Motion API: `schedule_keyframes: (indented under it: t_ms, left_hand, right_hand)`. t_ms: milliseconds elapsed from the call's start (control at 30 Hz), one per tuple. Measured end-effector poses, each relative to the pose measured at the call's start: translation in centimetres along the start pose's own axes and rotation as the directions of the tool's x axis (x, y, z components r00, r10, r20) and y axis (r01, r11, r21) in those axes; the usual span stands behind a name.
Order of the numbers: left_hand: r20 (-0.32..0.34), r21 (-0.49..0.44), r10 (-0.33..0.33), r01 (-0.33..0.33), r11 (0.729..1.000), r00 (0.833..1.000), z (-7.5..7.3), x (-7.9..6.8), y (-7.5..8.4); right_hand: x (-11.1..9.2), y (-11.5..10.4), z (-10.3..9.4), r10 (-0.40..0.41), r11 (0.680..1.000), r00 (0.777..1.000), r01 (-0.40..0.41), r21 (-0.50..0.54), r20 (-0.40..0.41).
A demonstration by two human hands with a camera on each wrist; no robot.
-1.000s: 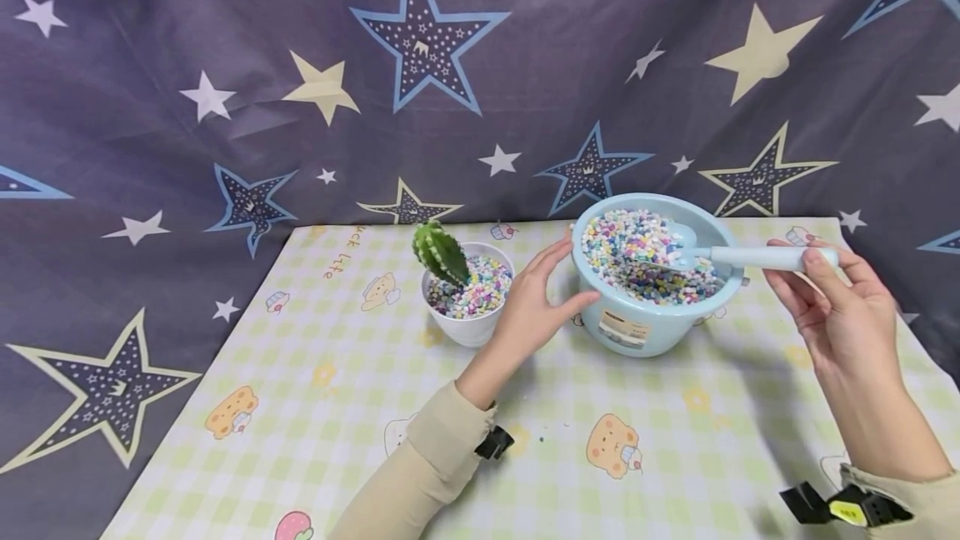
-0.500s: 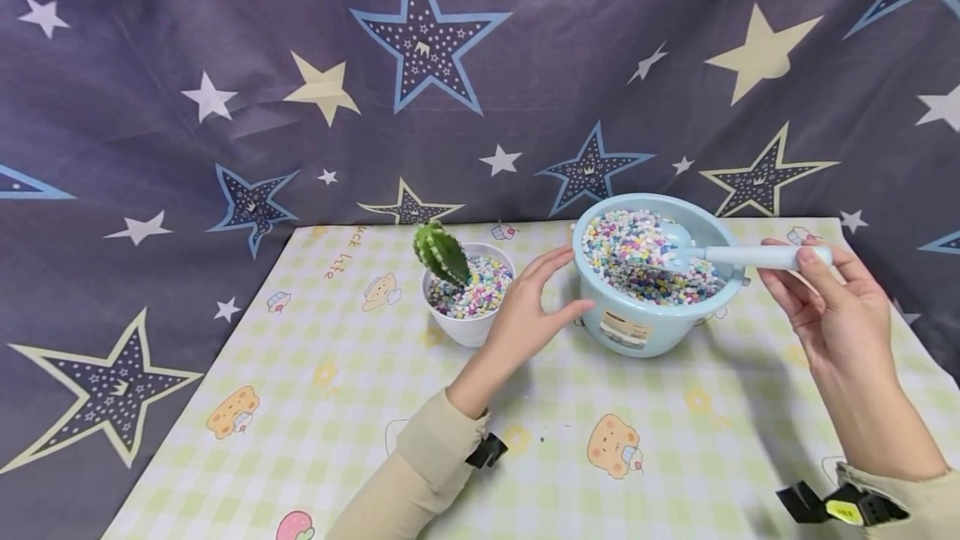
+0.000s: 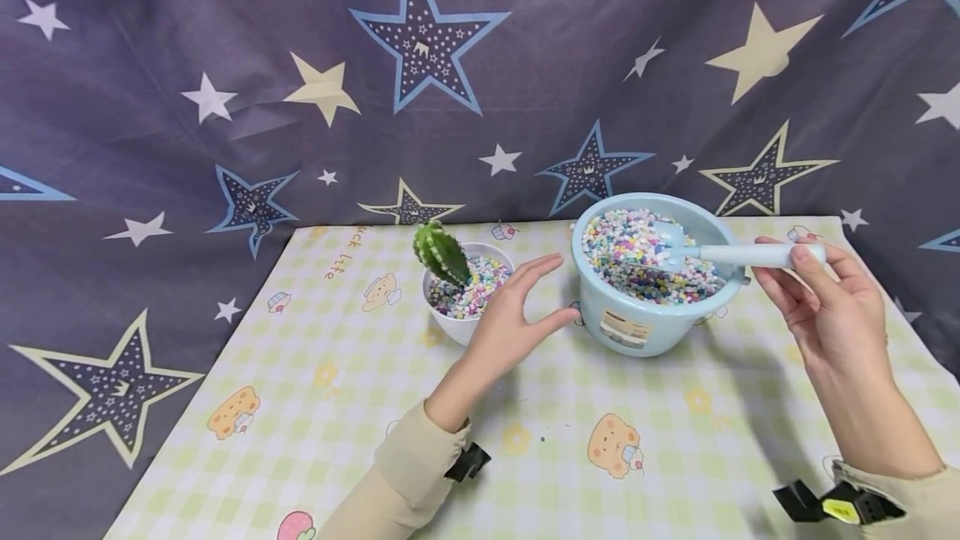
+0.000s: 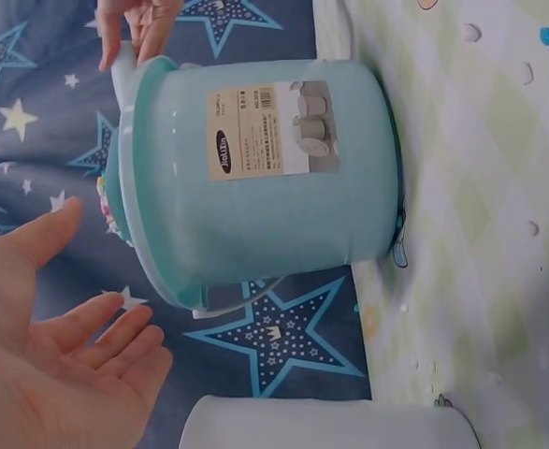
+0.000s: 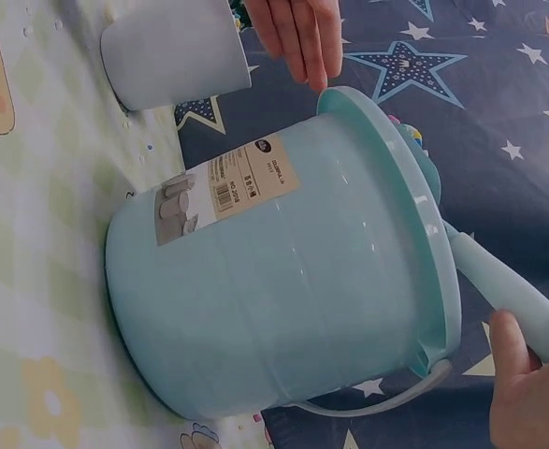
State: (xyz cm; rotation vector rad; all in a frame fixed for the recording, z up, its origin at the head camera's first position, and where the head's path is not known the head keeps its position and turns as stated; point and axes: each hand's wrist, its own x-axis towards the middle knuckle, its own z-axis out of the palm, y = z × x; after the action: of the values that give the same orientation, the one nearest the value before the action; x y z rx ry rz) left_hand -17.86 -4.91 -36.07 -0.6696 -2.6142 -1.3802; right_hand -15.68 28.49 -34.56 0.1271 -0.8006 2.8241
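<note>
A light blue bucket [image 3: 667, 330] stands on the table, holding multicoloured pebbles [image 3: 618, 233]. My right hand [image 3: 843, 319] grips the handle end of a light blue trowel [image 3: 753, 255], thumb on top. The trowel's blade lies over the pebbles inside the bucket and carries some of them. Between the bucket and a white pot [image 3: 452, 326] is my left hand [image 3: 504, 333], its fingers spread and nothing in them. In the left wrist view, that hand's fingers are apart from the bucket's rim. A green cactus [image 3: 440, 253] leans left in the pot, with similar pebbles around it.
A checked tablecloth [image 3: 322, 415] with cartoon prints covers the table. Behind it hangs a dark star-patterned curtain [image 3: 465, 148]. The bucket's thin handle [image 5: 377, 404] hangs down its side. A few loose pebbles [image 4: 470, 34] lie on the cloth.
My left hand has come away from the bucket's rim, moving left and slightly down. My right hand and the trowel have shifted slightly left. The bucket and pot stay in place.
</note>
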Motion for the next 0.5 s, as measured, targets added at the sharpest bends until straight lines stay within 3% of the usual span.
schedule_keyframes:
  t_ms: [333, 500]
  left_hand:
    - [0.017, 0.012, -0.004, 0.003, 1.000, 1.000, -1.3, -1.3, -0.2]
    - [0.015, -0.025, -0.014, 0.014, 1.000, 1.000, -2.3, -2.0, -0.5]
  right_hand:
    - [0.3, 0.6, 0.4, 0.034, 0.999, 0.999, -0.033, 0.024, -0.007]
    - [0.4, 0.9, 0.7, 0.040, 0.999, 0.999, -0.040, 0.031, 0.002]
